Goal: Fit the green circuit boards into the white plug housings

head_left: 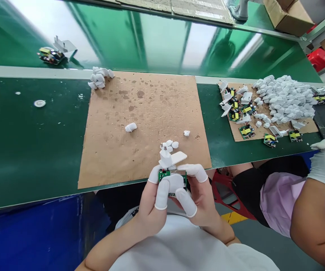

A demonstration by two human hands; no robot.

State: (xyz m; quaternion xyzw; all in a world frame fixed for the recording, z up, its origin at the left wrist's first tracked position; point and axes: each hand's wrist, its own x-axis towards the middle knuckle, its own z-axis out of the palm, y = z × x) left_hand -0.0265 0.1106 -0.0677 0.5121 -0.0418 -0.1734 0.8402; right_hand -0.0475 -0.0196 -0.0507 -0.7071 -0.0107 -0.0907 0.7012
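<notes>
Left hand [154, 205] and right hand [204, 196], fingers of both clamped on one green circuit board [164, 174], one white plug housing [166, 159] just beyond, one cardboard sheet [159, 109].

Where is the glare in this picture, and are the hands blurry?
Head view: pale glare bands streak the shiny green surface beyond the cardboard, which looks matte; also in the head view, the left hand, right hand and circuit board they hold look fairly sharp.
</notes>
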